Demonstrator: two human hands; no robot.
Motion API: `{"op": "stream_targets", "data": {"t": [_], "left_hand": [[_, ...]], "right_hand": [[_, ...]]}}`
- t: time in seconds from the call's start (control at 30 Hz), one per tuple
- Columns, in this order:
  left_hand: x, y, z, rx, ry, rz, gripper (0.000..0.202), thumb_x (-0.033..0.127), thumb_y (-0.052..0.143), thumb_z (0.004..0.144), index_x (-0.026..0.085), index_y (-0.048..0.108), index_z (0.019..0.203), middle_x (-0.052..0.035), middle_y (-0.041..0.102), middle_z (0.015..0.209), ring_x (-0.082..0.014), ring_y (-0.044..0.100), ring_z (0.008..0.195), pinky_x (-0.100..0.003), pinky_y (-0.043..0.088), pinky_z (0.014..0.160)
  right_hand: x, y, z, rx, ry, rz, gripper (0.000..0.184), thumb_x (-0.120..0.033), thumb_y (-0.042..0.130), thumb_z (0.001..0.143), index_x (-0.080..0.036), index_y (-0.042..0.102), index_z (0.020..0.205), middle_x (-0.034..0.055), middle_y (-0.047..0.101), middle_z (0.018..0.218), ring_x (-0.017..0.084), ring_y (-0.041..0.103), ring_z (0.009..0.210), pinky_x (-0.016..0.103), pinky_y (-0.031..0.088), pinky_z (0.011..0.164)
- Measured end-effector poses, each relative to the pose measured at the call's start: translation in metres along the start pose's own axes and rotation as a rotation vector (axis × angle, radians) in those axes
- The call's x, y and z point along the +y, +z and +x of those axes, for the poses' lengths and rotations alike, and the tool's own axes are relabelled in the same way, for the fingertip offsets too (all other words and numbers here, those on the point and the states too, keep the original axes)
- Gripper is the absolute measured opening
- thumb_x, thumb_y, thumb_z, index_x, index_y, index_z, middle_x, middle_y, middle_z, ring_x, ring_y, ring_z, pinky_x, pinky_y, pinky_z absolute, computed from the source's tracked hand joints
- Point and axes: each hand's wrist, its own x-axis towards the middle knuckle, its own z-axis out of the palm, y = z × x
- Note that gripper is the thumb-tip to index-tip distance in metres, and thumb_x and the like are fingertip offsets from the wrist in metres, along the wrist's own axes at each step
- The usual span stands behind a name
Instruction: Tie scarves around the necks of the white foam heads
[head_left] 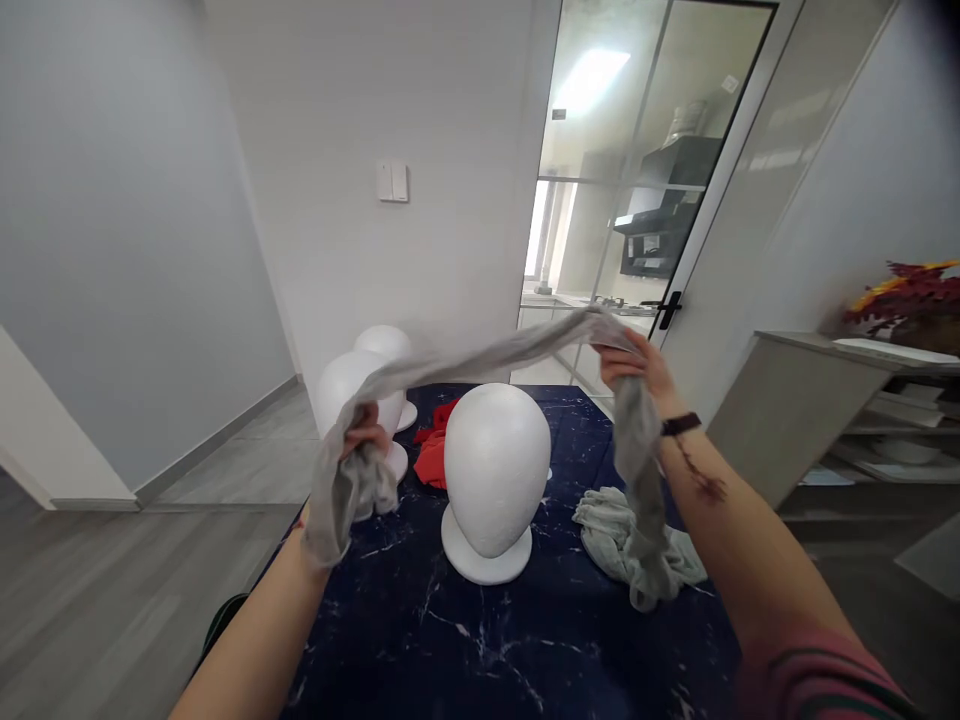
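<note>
A long grey scarf-like cloth [495,358] is stretched between my hands, above and behind a white foam mannequin head [497,470]. My left hand [366,434] is closed round one part of it, and a loose end drapes over that wrist. My right hand [634,362], a little higher, grips the other part, with a tail hanging down beside my forearm. The foam head stands upright on its round base and touches neither hand. On the table at right lies a crumpled pale grey-green cloth [611,535], partly behind the hanging tail.
Two more white foam heads [345,385] stand at the back left of the dark blue marbled table [487,650]. A red cloth [431,460] lies behind the middle head. Beyond are a wall, a glass door [622,160] and, at right, a shelf unit [817,400].
</note>
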Motion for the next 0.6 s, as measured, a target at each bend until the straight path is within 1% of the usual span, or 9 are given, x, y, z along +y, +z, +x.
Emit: {"op": "stream_targets", "data": {"t": [0.03, 0.07, 0.13, 0.2, 0.23, 0.3, 0.43, 0.53, 0.6], "left_hand": [[-0.006, 0.004, 0.01, -0.041, -0.025, -0.102, 0.032, 0.025, 0.03, 0.095, 0.023, 0.06, 0.102, -0.001, 0.069, 0.098, 0.0017, 0.044, 0.038, -0.01, 0.048, 0.053], [-0.012, 0.005, 0.018, -0.035, -0.094, -0.158, 0.033, 0.026, 0.028, 0.095, 0.022, 0.059, 0.105, -0.0024, 0.068, 0.101, 0.0013, 0.046, 0.039, -0.01, 0.048, 0.051], [-0.023, 0.0, 0.027, 0.026, -0.193, -0.214, 0.036, 0.023, 0.024, 0.095, 0.021, 0.057, 0.107, -0.0041, 0.069, 0.099, -0.0017, 0.054, 0.047, -0.009, 0.046, 0.045], [-0.029, -0.014, 0.026, 0.101, -0.239, -0.197, 0.036, 0.02, 0.024, 0.095, 0.02, 0.058, 0.105, -0.0047, 0.07, 0.091, -0.0057, 0.061, 0.056, -0.01, 0.045, 0.042], [-0.031, -0.023, 0.022, 0.132, -0.25, -0.17, 0.033, 0.018, 0.027, 0.094, 0.019, 0.059, 0.103, -0.0045, 0.07, 0.088, -0.0068, 0.062, 0.058, -0.011, 0.046, 0.043], [-0.034, -0.041, 0.011, 0.219, -0.303, -0.068, 0.025, 0.013, 0.037, 0.091, 0.02, 0.06, 0.098, -0.0016, 0.07, 0.083, -0.0061, 0.062, 0.057, -0.011, 0.048, 0.048], [-0.046, -0.068, -0.021, 0.386, -0.435, 0.11, 0.021, 0.009, 0.043, 0.086, 0.019, 0.062, 0.082, 0.0041, 0.066, 0.065, -0.0044, 0.059, 0.05, -0.011, 0.049, 0.054], [-0.069, -0.075, -0.05, 0.397, -0.523, 0.211, 0.018, 0.007, 0.049, 0.081, 0.017, 0.062, 0.074, 0.0038, 0.061, 0.053, -0.0069, 0.056, 0.044, -0.015, 0.048, 0.051], [-0.087, -0.076, -0.068, 0.333, -0.565, 0.322, 0.013, 0.006, 0.058, 0.074, 0.016, 0.064, 0.08, 0.0008, 0.064, 0.056, -0.0102, 0.057, 0.046, -0.019, 0.047, 0.048]], "right_hand": [[0.002, 0.0, 0.018, 0.011, -0.003, 0.02, 0.013, -0.027, 0.048, 0.089, -0.015, 0.053, 0.085, -0.0051, 0.05, 0.061, 0.001, 0.038, 0.039, 0.005, 0.031, 0.031], [0.009, -0.002, 0.034, 0.042, 0.016, 0.025, 0.012, -0.024, 0.048, 0.089, -0.015, 0.052, 0.083, -0.0056, 0.049, 0.06, 0.0, 0.036, 0.037, 0.004, 0.03, 0.03], [0.033, -0.009, 0.053, 0.144, 0.118, -0.042, 0.011, -0.018, 0.05, 0.086, -0.015, 0.051, 0.076, -0.0066, 0.046, 0.055, 0.0, 0.032, 0.035, 0.004, 0.028, 0.03], [0.064, -0.02, 0.055, 0.24, 0.234, -0.172, 0.013, -0.012, 0.055, 0.082, -0.015, 0.05, 0.07, -0.0071, 0.044, 0.05, 0.0, 0.032, 0.035, 0.006, 0.029, 0.03], [0.08, -0.025, 0.05, 0.265, 0.262, -0.227, 0.014, -0.01, 0.058, 0.079, -0.015, 0.05, 0.069, -0.0067, 0.045, 0.049, 0.001, 0.034, 0.036, 0.007, 0.031, 0.031], [0.109, -0.035, 0.031, 0.281, 0.232, -0.305, 0.011, -0.01, 0.063, 0.074, -0.014, 0.053, 0.07, -0.0045, 0.049, 0.051, 0.002, 0.04, 0.039, 0.009, 0.033, 0.033], [0.151, -0.041, -0.023, 0.312, 0.133, -0.448, 0.013, -0.021, 0.067, 0.071, -0.014, 0.06, 0.079, -0.0007, 0.055, 0.059, 0.005, 0.045, 0.044, 0.013, 0.033, 0.035], [0.179, -0.031, -0.062, 0.375, 0.103, -0.533, 0.017, -0.03, 0.065, 0.074, -0.016, 0.06, 0.081, 0.0003, 0.057, 0.063, 0.007, 0.046, 0.044, 0.017, 0.034, 0.037], [0.2, -0.019, -0.081, 0.386, 0.094, -0.542, 0.019, -0.035, 0.062, 0.076, -0.018, 0.059, 0.083, 0.0013, 0.058, 0.067, 0.009, 0.049, 0.046, 0.021, 0.036, 0.04]]}}
